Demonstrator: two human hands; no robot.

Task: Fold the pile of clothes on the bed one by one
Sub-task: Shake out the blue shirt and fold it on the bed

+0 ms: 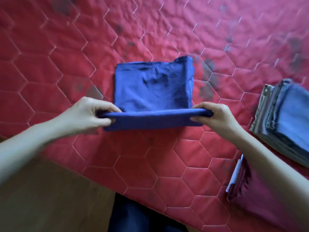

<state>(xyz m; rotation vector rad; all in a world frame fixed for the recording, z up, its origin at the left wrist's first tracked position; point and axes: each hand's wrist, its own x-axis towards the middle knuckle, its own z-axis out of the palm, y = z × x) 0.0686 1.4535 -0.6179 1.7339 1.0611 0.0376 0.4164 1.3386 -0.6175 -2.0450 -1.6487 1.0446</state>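
The blue garment [153,87] lies mid-bed on the red quilted bed [66,64], soft, light and limp, so it looks apt to sag between grips. The left hand [93,113] pinches its near fold at 9 o'clock and the right hand [215,114] at 3 o'clock, fingers curled round the edge. The folded stack [284,118] sits well apart at 3 o'clock.
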